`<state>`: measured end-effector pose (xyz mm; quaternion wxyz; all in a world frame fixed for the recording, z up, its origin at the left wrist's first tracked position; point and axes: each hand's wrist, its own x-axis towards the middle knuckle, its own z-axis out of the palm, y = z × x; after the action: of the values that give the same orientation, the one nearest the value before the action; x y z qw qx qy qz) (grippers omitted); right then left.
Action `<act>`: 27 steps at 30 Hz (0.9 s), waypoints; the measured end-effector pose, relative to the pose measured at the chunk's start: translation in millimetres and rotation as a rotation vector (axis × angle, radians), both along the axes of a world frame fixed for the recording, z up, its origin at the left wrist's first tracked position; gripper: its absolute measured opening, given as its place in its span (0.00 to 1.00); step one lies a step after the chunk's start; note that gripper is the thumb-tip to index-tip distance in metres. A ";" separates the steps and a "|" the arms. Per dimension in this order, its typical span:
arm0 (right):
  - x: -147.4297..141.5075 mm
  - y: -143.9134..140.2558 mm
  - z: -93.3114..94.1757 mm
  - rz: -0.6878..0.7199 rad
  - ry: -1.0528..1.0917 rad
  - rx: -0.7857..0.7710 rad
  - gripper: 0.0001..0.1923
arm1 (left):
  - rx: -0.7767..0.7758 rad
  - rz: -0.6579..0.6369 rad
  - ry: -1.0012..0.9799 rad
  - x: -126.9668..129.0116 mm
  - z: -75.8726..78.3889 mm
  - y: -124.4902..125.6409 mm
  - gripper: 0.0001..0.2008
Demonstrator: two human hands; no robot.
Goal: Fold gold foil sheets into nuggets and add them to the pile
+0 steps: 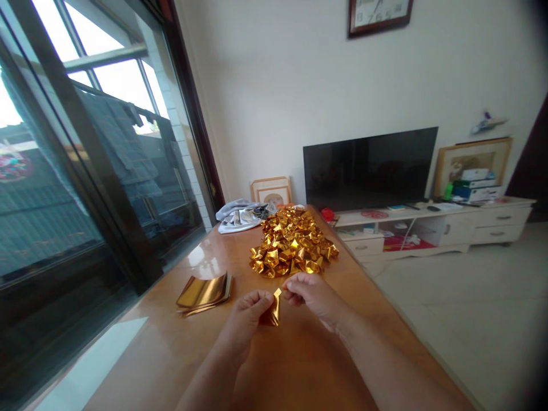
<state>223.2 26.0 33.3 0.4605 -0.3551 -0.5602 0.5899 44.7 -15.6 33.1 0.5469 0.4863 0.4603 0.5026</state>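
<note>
Both of my hands hold one small piece of gold foil paper (273,311) above the wooden table (299,365). My left hand (246,322) pinches its lower left side. My right hand (314,294) pinches its upper tip with thumb and finger. The paper is partly folded. Just beyond my hands lies a heap of folded gold paper pieces (291,242). A stack of flat gold sheets (204,293) rests on the table to the left of my left hand.
A grey crumpled cloth (240,216) lies at the table's far end. A glass sliding door (85,188) runs along the left. To the right stand a low white TV cabinet (432,225) with a black television (370,166) and tiled floor (471,319).
</note>
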 end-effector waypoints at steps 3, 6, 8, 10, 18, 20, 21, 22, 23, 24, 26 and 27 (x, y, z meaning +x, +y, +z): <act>-3.6 1.8 -4.0 -0.121 -0.076 0.145 0.07 | 0.032 0.023 0.008 -0.6 -3.3 3.4 0.17; -8.5 1.2 -6.9 -0.158 -0.176 0.257 0.06 | 0.093 0.074 0.024 -0.8 -7.7 6.0 0.16; -11.6 -0.3 -7.5 -0.173 -0.234 0.298 0.06 | 0.128 0.108 0.038 -1.1 -10.8 7.6 0.15; -14.1 -1.8 -7.7 -0.195 -0.278 0.328 0.07 | 0.144 0.125 0.058 -1.5 -13.7 9.5 0.15; -17.0 -2.2 -12.1 -0.228 -0.324 0.339 0.07 | 0.174 0.129 0.101 2.8 -13.1 8.4 0.15; -17.8 -1.4 -13.3 -0.229 -0.312 0.330 0.08 | 0.182 0.136 0.102 4.2 -12.0 7.2 0.14; -18.3 -1.0 -13.8 -0.223 -0.304 0.321 0.08 | 0.182 0.133 0.102 4.6 -11.7 7.0 0.14; -18.9 -0.6 -14.2 -0.217 -0.292 0.310 0.08 | 0.179 0.125 0.103 4.8 -11.5 7.1 0.15; -19.4 -0.2 -14.7 -0.210 -0.278 0.296 0.08 | 0.174 0.110 0.105 4.9 -11.3 7.5 0.15; -19.8 0.0 -15.1 -0.205 -0.262 0.279 0.08 | 0.168 0.093 0.109 4.9 -11.0 7.9 0.15; -20.1 0.0 -15.5 -0.203 -0.233 0.240 0.08 | 0.160 0.062 0.120 5.3 -9.7 8.4 0.16; -19.9 -0.3 -15.5 -0.203 -0.225 0.223 0.08 | 0.156 0.050 0.125 5.7 -8.9 8.4 0.16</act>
<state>203.2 25.7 17.9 0.4886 -0.4204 -0.6313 0.4312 50.4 -7.2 24.1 0.4647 0.5462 0.4649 0.5193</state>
